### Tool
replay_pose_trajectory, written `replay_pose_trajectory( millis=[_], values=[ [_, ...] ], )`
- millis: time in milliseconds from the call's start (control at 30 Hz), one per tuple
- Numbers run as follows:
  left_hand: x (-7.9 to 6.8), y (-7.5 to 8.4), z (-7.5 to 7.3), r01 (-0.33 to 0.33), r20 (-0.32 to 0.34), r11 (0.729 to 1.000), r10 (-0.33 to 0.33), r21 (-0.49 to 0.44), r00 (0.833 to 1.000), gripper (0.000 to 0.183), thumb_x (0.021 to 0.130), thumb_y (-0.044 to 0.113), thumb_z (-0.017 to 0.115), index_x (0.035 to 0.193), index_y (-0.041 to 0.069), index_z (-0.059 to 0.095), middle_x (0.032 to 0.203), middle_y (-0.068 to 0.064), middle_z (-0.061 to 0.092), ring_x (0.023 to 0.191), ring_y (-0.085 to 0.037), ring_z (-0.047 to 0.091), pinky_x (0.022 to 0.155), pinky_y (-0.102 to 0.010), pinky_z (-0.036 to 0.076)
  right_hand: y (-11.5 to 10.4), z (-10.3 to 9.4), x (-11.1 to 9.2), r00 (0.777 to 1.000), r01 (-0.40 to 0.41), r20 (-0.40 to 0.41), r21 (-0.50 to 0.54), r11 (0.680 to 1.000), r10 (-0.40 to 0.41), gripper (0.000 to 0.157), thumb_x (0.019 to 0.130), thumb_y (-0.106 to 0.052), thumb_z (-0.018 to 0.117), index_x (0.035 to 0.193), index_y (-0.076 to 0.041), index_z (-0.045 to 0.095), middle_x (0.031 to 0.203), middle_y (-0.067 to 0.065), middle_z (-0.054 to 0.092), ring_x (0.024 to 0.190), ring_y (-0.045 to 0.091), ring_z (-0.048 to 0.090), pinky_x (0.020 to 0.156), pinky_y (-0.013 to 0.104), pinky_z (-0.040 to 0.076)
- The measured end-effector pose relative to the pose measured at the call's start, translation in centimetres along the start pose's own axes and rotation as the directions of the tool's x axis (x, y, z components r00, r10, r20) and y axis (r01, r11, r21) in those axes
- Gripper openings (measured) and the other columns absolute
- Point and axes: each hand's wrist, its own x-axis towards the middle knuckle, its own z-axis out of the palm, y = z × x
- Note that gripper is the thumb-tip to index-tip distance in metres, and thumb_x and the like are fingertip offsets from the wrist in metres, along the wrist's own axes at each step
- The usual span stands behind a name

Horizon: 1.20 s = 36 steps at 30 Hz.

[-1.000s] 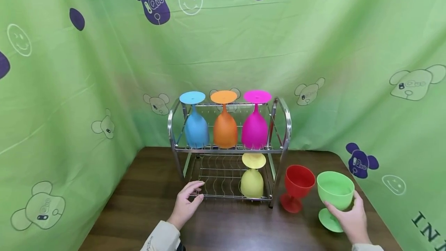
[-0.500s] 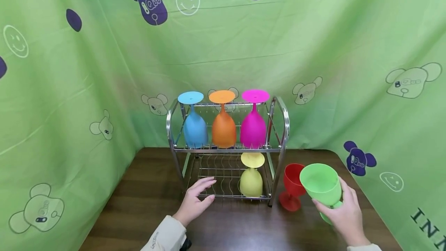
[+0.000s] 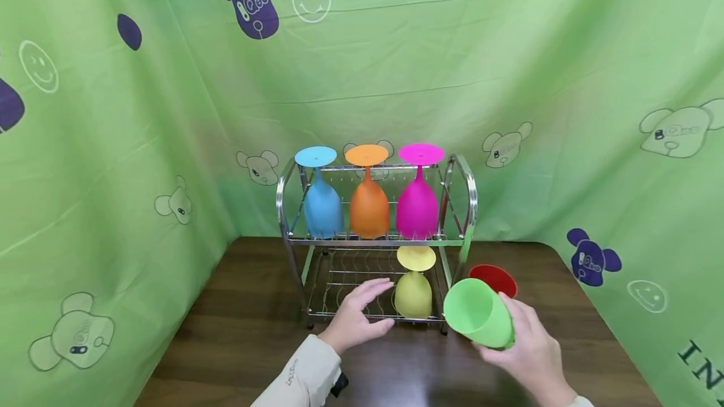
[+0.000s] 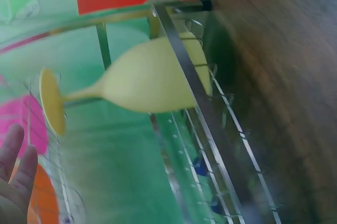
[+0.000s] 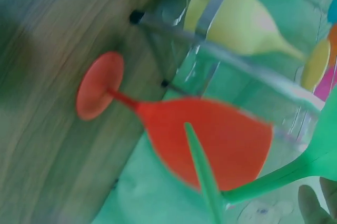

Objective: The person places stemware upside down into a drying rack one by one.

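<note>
My right hand [image 3: 532,350] grips the bowl of a green plastic goblet [image 3: 492,316], raised above the table and tilted, its mouth facing left and toward me. In the right wrist view, the goblet's green stem [image 5: 268,182] and foot overlap a red goblet [image 5: 210,134], which stands upright on the table. Holding nothing, my left hand [image 3: 353,322] hovers before the rack's lower tier, fingers extended and thumb apart. Just right of its fingertips, a yellow goblet [image 3: 414,297] stands upside down on that tier; the left wrist view shows its bowl [image 4: 152,76] close.
The two-tier chrome dish rack [image 3: 328,242] stands mid-table. Its upper tier carries inverted blue [image 3: 323,209], orange [image 3: 369,211] and magenta [image 3: 417,212] goblets. Green printed cloth [image 3: 362,68] surrounds the dark wooden table [image 3: 209,331] at the back and sides.
My right hand has lifted the green goblet off the table, carried it left past the red one, and tipped it over. My left hand has moved right along the rack's front.
</note>
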Motion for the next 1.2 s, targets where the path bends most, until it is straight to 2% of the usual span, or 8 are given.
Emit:
replay_pose_trajectory(
  millis=[100, 233, 433, 600, 833, 967, 1067, 1200],
  values=[
    [0.5, 0.8, 0.2, -0.059, 0.080, 0.994, 0.052, 0.094, 0.995, 0.064, 0.072, 0.019, 0.078, 0.130, 0.003, 0.057, 0.132, -0.011, 0.056, 0.121, -0.024, 0.053, 0.100, -0.035, 0.043, -0.9, 0.4, 0.1, 0.998, 0.057, 0.018, -0.012, 0.998, -0.057, 0.086, 0.078, -0.073, 0.042, 0.116, 0.001, 0.062, 0.102, 0.017, 0.062, 0.075, 0.029, 0.062, 0.043, 0.043, 0.049],
    [1.0, 1.7, 0.2, -0.163, 0.159, 0.969, 0.134, 0.184, 0.978, 0.073, 0.069, 0.026, 0.081, 0.133, 0.003, 0.055, 0.133, -0.012, 0.056, 0.121, -0.023, 0.052, 0.101, -0.033, 0.042, -2.0, 0.8, 0.4, 0.993, 0.110, 0.038, -0.014, 0.994, -0.109, 0.080, 0.080, -0.071, 0.041, 0.114, -0.001, 0.063, 0.099, 0.013, 0.062, 0.074, 0.026, 0.062, 0.045, 0.042, 0.051],
    [2.1, 2.7, 0.2, -0.276, 0.184, 0.924, 0.233, 0.264, 0.955, 0.085, 0.062, 0.035, 0.085, 0.135, 0.006, 0.053, 0.136, -0.012, 0.053, 0.122, -0.023, 0.052, 0.101, -0.032, 0.041, -4.0, 2.1, 1.2, 0.979, 0.198, 0.057, 0.001, 0.980, -0.197, 0.074, 0.083, -0.066, 0.039, 0.113, -0.003, 0.064, 0.096, 0.012, 0.062, 0.070, 0.024, 0.060, 0.046, 0.038, 0.051],
    [2.8, 3.2, 0.3, -0.319, 0.218, 0.893, 0.259, 0.316, 0.941, 0.088, 0.058, 0.041, 0.088, 0.133, 0.010, 0.055, 0.138, -0.011, 0.050, 0.120, -0.025, 0.052, 0.099, -0.035, 0.043, -5.5, 3.0, 1.8, 0.964, 0.244, 0.103, 0.013, 0.970, -0.244, 0.071, 0.084, -0.062, 0.037, 0.114, -0.003, 0.062, 0.096, 0.012, 0.060, 0.073, 0.024, 0.059, 0.047, 0.033, 0.051],
    [3.0, 3.5, 0.0, -0.298, 0.340, 0.908, 0.193, 0.294, 0.921, 0.091, 0.059, 0.041, 0.088, 0.137, 0.014, 0.048, 0.142, -0.012, 0.044, 0.122, -0.026, 0.051, 0.099, -0.033, 0.043, -6.7, 3.4, 2.4, 0.957, 0.272, 0.101, 0.026, 0.962, -0.274, 0.071, 0.084, -0.061, 0.034, 0.111, -0.002, 0.063, 0.095, 0.011, 0.058, 0.068, 0.023, 0.056, 0.042, 0.031, 0.047],
    [3.1, 3.5, -0.9, -0.220, 0.419, 0.952, 0.114, 0.214, 0.901, 0.087, 0.060, 0.032, 0.089, 0.135, 0.016, 0.048, 0.137, -0.006, 0.046, 0.115, -0.017, 0.054, 0.095, -0.022, 0.043, -7.0, 3.7, 2.7, 0.953, 0.281, 0.103, 0.046, 0.959, -0.284, 0.066, 0.080, -0.059, 0.044, 0.111, -0.004, 0.064, 0.094, 0.008, 0.059, 0.068, 0.020, 0.058, 0.040, 0.029, 0.045],
    [3.2, 3.6, -1.6, -0.165, 0.441, 0.972, 0.077, 0.166, 0.894, 0.081, 0.060, 0.026, 0.089, 0.130, 0.014, 0.053, 0.128, -0.003, 0.050, 0.108, -0.011, 0.054, 0.092, -0.017, 0.042, -7.3, 3.8, 2.8, 0.952, 0.269, 0.130, 0.083, 0.960, -0.278, 0.066, 0.066, -0.051, 0.070, 0.113, -0.006, 0.064, 0.096, 0.006, 0.060, 0.071, 0.018, 0.059, 0.043, 0.027, 0.047],
    [3.0, 3.7, -2.1, -0.134, 0.413, 0.978, 0.056, 0.162, 0.909, 0.077, 0.058, 0.028, 0.090, 0.125, 0.010, 0.055, 0.124, -0.005, 0.052, 0.106, -0.012, 0.055, 0.090, -0.018, 0.043, -7.6, 3.7, 3.1, 0.956, 0.213, 0.175, 0.134, 0.968, -0.235, 0.085, 0.041, -0.038, 0.087, 0.116, -0.007, 0.063, 0.101, 0.006, 0.061, 0.078, 0.017, 0.060, 0.050, 0.028, 0.049]
  ],
)
